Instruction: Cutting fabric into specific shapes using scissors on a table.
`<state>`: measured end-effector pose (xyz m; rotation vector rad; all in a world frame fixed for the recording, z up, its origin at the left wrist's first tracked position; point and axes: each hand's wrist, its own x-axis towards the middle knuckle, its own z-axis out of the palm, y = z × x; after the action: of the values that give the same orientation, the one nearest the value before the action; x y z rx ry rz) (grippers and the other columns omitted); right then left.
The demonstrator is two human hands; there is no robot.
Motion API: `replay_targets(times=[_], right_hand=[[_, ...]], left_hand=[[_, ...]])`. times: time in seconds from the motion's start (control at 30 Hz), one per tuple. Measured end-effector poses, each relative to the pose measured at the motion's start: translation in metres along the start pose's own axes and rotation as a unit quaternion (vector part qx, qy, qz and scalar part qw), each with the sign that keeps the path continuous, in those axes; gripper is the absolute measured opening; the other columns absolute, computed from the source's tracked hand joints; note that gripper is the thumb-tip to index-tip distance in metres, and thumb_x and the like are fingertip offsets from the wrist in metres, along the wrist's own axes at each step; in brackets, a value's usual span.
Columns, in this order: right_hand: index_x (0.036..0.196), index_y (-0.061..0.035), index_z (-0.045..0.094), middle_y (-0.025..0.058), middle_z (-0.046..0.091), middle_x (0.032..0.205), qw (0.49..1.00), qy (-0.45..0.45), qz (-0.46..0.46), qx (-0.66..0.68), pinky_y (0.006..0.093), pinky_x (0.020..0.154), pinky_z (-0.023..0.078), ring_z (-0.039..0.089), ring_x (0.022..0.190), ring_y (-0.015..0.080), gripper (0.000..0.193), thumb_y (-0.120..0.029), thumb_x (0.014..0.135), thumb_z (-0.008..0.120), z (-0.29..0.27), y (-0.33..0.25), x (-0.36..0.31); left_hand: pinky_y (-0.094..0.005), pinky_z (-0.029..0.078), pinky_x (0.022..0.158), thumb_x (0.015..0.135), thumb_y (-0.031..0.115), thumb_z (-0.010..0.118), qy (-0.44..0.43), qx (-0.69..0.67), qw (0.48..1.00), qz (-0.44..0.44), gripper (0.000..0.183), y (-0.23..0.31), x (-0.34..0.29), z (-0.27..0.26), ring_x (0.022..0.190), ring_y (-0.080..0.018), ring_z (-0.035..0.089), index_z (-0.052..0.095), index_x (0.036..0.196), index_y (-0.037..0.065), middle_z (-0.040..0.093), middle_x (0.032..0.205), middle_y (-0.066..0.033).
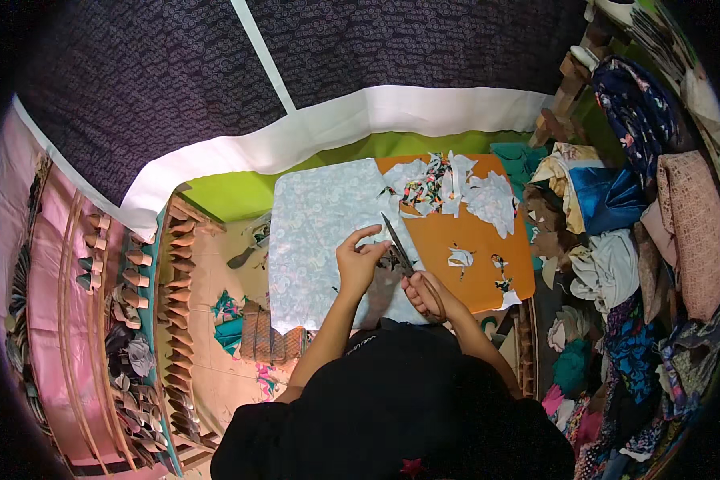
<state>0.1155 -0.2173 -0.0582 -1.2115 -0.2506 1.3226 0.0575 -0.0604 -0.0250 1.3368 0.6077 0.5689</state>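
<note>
My right hand (426, 294) is closed round the handles of a pair of scissors (398, 246), whose dark blades point away from me and slightly left. Close to the blades, my left hand (358, 260) is bent in a pinch at a small pale piece of fabric, partly hidden by the fingers. Beneath both hands lies a large pale blue-grey patterned fabric (316, 216), spread over the left part of an orange board (436, 248). Cut scraps of white and flowered fabric (440, 184) are heaped at the board's far right.
Smaller scraps (460, 258) lie on the board's right side. Piled cloth (608, 268) fills the right. On the left stand racks with rows of shoe lasts (181, 300). A dark patterned curtain (408, 48) hangs at the back. A brown woven piece (262, 334) lies on the floor.
</note>
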Motion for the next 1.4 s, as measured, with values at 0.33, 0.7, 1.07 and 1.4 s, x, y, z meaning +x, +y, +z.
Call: replay_targets(times=[0.33, 0.7, 1.07, 1.4], right_hand=[[0.077, -0.0072, 0.046, -0.0044, 0.035, 0.058, 0.986, -0.003, -0.103, -0.129, 0.0185, 0.038, 0.028, 0.032, 0.045, 0.0047, 0.040, -0.047, 0.081, 0.045, -0.001, -0.001, -0.002], [0.083, -0.0080, 0.043, -0.0051, 0.034, 0.056, 0.994, 0.000, -0.063, -0.090, 0.0188, 0.039, 0.028, 0.032, 0.046, 0.0049, 0.041, -0.049, 0.082, 0.041, 0.007, -0.008, -0.005], [0.080, -0.0076, 0.041, -0.0041, 0.035, 0.058, 0.979, 0.011, -0.115, -0.170, 0.0176, 0.039, 0.028, 0.031, 0.046, 0.0040, 0.059, -0.066, 0.072, 0.039, 0.013, -0.013, -0.007], [0.078, -0.0082, 0.041, -0.0042, 0.034, 0.058, 0.983, 0.004, -0.099, -0.153, 0.0167, 0.038, 0.027, 0.031, 0.045, 0.0041, 0.062, -0.069, 0.068, 0.040, 0.007, -0.006, 0.000]], left_hand=[[-0.0192, 0.043, 0.056, 0.067, -0.002, 0.065, -0.014, -0.009, 1.000, -0.008, 0.033, 0.007, -0.001, -0.001, 0.060, -0.0079, 0.055, 0.053, 0.097, -0.004, 0.059, 0.068, -0.0063], [-0.0211, 0.047, 0.056, 0.067, -0.007, 0.062, -0.031, -0.050, 0.998, 0.024, 0.042, -0.002, 0.002, -0.005, 0.061, -0.0119, 0.058, 0.048, 0.106, -0.003, 0.059, 0.075, -0.0092], [-0.0213, 0.047, 0.056, 0.067, -0.007, 0.062, -0.046, -0.052, 0.998, 0.003, 0.046, 0.007, 0.001, -0.005, 0.062, -0.0117, 0.059, 0.045, 0.109, -0.002, 0.060, 0.069, -0.0087], [-0.0216, 0.047, 0.054, 0.066, -0.007, 0.062, -0.055, -0.058, 0.997, -0.010, 0.049, 0.011, 0.000, -0.006, 0.062, -0.0131, 0.059, 0.044, 0.111, 0.000, 0.060, 0.070, -0.0094]])
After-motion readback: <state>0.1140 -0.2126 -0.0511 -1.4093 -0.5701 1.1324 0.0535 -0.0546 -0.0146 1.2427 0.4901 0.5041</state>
